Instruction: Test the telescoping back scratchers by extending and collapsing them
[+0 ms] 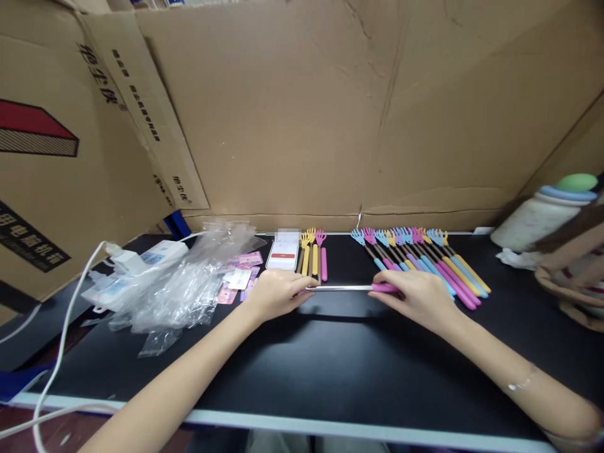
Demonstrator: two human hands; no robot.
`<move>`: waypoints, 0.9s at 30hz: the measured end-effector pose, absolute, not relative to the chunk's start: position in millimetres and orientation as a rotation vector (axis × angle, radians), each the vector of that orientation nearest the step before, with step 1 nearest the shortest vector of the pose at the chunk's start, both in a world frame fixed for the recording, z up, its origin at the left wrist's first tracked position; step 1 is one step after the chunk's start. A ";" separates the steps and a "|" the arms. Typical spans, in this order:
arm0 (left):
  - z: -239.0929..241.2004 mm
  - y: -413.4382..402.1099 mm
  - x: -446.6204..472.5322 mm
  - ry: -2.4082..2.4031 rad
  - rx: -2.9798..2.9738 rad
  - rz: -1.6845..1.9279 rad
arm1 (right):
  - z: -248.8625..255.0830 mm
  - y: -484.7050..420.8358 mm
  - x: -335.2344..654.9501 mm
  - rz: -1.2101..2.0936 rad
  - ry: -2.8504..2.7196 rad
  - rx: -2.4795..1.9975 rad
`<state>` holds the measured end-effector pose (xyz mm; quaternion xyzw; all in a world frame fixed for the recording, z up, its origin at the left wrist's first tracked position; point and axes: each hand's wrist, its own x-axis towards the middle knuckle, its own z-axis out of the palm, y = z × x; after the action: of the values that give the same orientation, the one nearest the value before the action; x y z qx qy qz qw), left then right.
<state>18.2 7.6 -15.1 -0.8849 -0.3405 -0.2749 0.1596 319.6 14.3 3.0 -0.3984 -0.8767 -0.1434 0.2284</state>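
Observation:
I hold one telescopic back scratcher level over the black table, its metal rod drawn out between my hands. My left hand is closed round the left end, which it hides. My right hand is closed on the pink handle at the right end. Behind my right hand lies a row of several scratchers with blue, pink, yellow and purple handles. Three more scratchers lie behind my left hand, beside a phone.
Crumpled clear plastic bags and small pink cards lie at the left, with a white power strip and cable. A jar and a bag stand at the right. Cardboard walls close off the back and left.

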 end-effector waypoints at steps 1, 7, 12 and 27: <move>-15.2 7.4 19.0 -0.972 -2.528 -0.803 | 3.0 14.8 320.7 -0.396 -2.416 -1.085; -17.3 7.3 21.9 -0.973 -2.536 -0.800 | 0.9 18.4 324.4 -0.434 -2.415 -0.984; -17.6 5.9 22.0 -0.991 -2.513 -0.765 | -0.3 18.4 325.2 -0.449 -2.395 -0.941; -14.0 8.3 15.4 -0.895 -2.468 -0.786 | 6.3 11.3 322.0 -0.330 -2.439 -1.023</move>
<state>15.4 8.3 -14.0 -0.8825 -0.3200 -0.2811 0.1993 322.0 11.3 6.3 -0.3731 -0.8892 -0.1204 0.2359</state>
